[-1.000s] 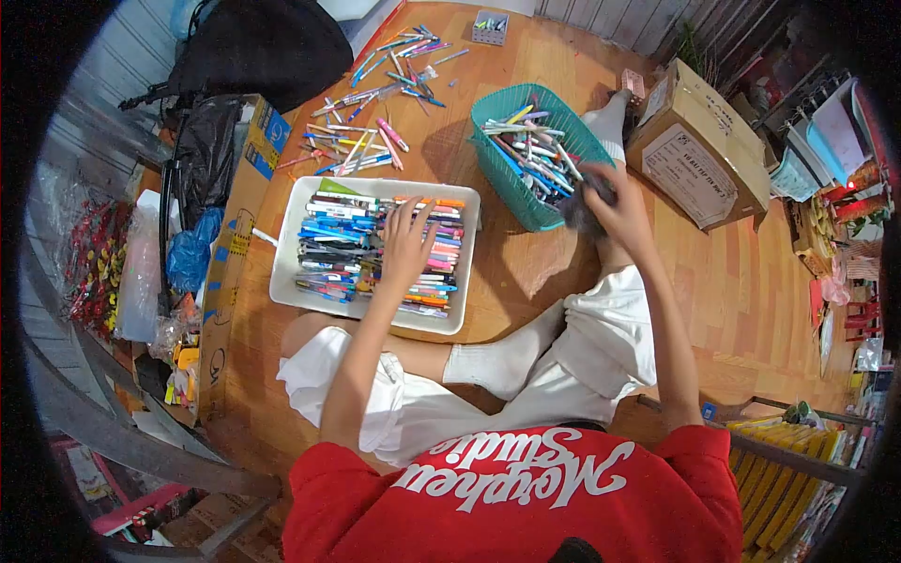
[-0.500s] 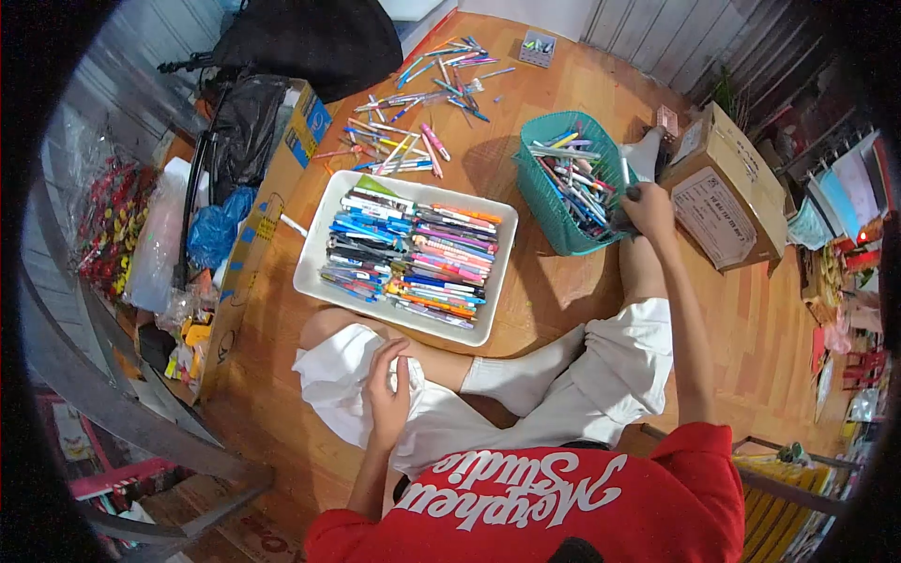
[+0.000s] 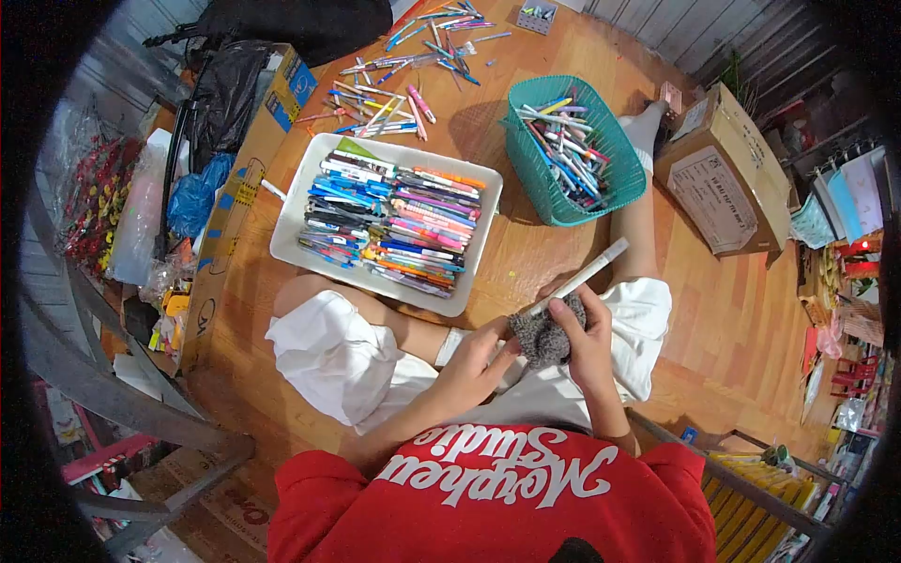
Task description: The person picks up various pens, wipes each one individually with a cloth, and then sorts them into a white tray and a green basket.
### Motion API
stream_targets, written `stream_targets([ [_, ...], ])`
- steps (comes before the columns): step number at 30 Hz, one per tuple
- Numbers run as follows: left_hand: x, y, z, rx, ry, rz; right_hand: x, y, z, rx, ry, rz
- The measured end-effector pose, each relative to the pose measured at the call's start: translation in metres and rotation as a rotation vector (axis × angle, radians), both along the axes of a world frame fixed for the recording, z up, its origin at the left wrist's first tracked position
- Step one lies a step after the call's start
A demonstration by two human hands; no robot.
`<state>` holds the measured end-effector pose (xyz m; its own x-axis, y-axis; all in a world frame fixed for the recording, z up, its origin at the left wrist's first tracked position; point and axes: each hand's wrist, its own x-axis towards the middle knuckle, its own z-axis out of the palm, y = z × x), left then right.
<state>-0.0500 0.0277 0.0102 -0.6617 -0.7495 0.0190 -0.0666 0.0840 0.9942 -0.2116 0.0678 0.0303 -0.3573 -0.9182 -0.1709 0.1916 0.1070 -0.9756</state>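
In front of my lap, my right hand (image 3: pixel 589 340) is closed around a crumpled grey cloth (image 3: pixel 544 340) and a white capped pen (image 3: pixel 584 275). The pen slants up to the right, its lower end against the cloth. My left hand (image 3: pixel 477 366) meets the cloth's left edge, with thumb and fingertips pinching there; the fingertips are partly hidden. Ahead of my left knee lies a white tray (image 3: pixel 293 220) holding rows of pens and markers. A teal plastic basket (image 3: pixel 532 190) with loose pens in it stands beyond my hands, beside my right leg.
Loose pens (image 3: pixel 380 113) are scattered behind the tray. A small grey box (image 3: pixel 537 16) sits at the back. One cardboard box (image 3: pixel 723 178) stands at the right, another (image 3: pixel 235 211) filled with bags at the left. A metal frame (image 3: pixel 141 394) curves along the lower left.
My right hand has come back from the basket to my lap with the pen and the cloth. My left hand has left my knee and joined it. The view has shifted slightly.
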Motion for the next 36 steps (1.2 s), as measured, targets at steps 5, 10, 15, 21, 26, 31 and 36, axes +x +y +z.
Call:
stream_targets([
  [5, 0.015, -0.008, -0.013, 0.055, -0.07, 0.052, 0.002, 0.001, 0.003, 0.036, 0.068, 0.098],
  [10, 0.006, -0.005, -0.006, -0.095, -0.003, 0.031, 0.007, 0.004, -0.007, 0.019, 0.09, 0.178],
  [15, 0.016, -0.003, -0.004, 0.089, -0.077, 0.09, -0.014, 0.001, -0.02, -0.015, -0.311, -0.174],
  [21, 0.008, 0.018, -0.008, 0.379, 0.025, -0.023, 0.007, 0.012, -0.043, -0.057, -0.089, 0.038],
  [26, 0.008, 0.022, 0.002, 0.426, 0.052, 0.021, 0.035, 0.005, -0.017, -0.071, -0.103, 0.13],
  [31, 0.014, 0.021, 0.003, 0.396, 0.061, -0.029, 0.023, -0.02, -0.006, -0.106, -0.327, -0.177],
  [36, 0.013, 0.023, 0.002, 0.473, 0.121, -0.006, 0.035, -0.004, -0.012, -0.048, -0.03, 0.001],
])
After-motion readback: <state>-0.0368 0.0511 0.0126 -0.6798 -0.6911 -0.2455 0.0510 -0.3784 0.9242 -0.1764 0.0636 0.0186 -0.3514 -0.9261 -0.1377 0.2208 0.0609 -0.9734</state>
